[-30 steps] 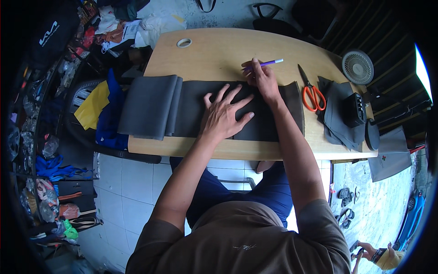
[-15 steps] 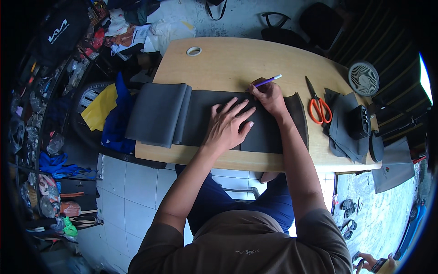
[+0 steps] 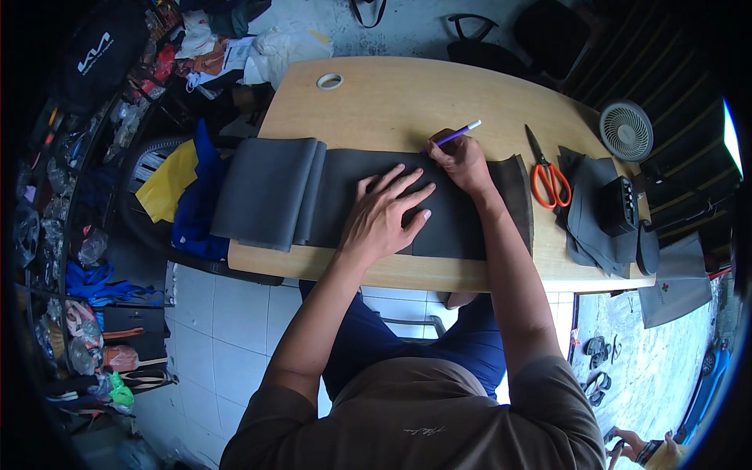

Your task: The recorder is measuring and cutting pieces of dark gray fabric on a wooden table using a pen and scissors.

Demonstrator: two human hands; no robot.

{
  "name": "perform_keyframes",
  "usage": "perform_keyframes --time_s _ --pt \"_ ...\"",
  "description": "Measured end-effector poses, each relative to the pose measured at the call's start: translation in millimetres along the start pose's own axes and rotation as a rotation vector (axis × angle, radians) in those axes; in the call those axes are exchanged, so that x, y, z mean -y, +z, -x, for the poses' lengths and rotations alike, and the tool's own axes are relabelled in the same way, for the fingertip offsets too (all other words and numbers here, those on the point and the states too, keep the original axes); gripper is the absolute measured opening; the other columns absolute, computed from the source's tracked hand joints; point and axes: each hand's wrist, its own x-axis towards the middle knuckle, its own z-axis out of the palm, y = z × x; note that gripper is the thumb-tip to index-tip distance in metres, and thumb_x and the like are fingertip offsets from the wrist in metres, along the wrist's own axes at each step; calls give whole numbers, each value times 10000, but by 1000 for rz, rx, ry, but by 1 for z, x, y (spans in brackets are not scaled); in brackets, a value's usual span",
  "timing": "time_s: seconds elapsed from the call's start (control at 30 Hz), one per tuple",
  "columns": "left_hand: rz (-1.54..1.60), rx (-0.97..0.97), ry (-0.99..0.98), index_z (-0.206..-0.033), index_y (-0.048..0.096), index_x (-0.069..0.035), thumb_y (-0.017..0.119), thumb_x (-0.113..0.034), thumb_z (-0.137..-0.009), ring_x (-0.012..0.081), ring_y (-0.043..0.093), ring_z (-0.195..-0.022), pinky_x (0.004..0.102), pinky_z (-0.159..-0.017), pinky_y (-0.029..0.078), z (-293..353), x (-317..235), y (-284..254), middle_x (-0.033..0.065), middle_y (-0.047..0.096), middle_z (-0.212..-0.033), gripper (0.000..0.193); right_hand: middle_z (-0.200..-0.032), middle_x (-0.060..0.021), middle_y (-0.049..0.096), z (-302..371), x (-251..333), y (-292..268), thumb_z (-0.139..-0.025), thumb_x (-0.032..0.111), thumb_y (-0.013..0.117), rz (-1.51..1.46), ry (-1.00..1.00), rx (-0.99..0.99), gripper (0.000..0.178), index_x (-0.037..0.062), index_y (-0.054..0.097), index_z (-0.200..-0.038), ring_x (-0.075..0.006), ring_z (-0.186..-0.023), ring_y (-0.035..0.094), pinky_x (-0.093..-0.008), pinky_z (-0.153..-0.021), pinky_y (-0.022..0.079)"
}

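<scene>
1. Pinching a purple pen (image 3: 458, 135), the right grip (image 3: 462, 163) meets the dark sheet's (image 3: 450, 223) far edge.
2. Spread open, the left grip (image 3: 385, 213) rests on this sheet.
3. Tabletop (image 3: 384, 102) room extends beyond both.

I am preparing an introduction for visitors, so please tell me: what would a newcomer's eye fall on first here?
Probably the left hand, spread out on the dark sheet in the middle, and the right hand, holding a purple pen at the sheet's far edge. Next, the orange-handled scissors, lying on the desk to the right of the sheet. The yellow piece beyond the desk's left side also stands out.
</scene>
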Motion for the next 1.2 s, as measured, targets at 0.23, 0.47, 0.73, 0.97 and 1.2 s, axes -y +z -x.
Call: perform_keyframes --time_s 0.23,0.47,0.73,0.97,1.2 --pt "6 5 2 -1504 768 -248 711 -396 -1082 332 535 -1580 546 -1278 356 0 0 0 67 621 -1687 452 -978 -116 838 3 7 -1 -1059 215 819 48 24 24 252 -31 808 -1114 -191 -886 773 -368 -856 615" --pt "14 -9 7 -1497 772 -234 711 -393 -1081 340 535 -1579 559 -1268 362 0 1 0 72 645 -1663 450 -969 -127 838 1 5 0 -1047 225 834 47 -20 14 259 -26 806 -1105 -193 -871 768 -373 -836 606" --pt "18 -12 9 -1491 775 -237 712 -393 -1079 345 540 -1574 570 -1266 362 1 1 1 71 649 -1659 446 -950 -129 834 2 0 2 -1042 218 840 96 -83 -7 248 -18 810 -1109 -194 -848 770 -376 -817 610" --pt "17 -17 8 -1491 777 -238 711 -394 -1079 339 539 -1576 554 -1268 359 1 1 1 66 649 -1660 446 -965 -133 838 3 2 3 -1051 230 839 75 -80 -10 262 -22 810 -1119 -200 -860 775 -374 -829 613" --pt "15 -18 6 -1488 780 -236 720 -385 -1074 334 535 -1580 542 -1266 359 1 2 1 66 650 -1659 445 -983 -147 843 3 3 2 -1052 227 837 93 -54 -19 269 -31 810 -1126 -203 -870 780 -378 -832 614"
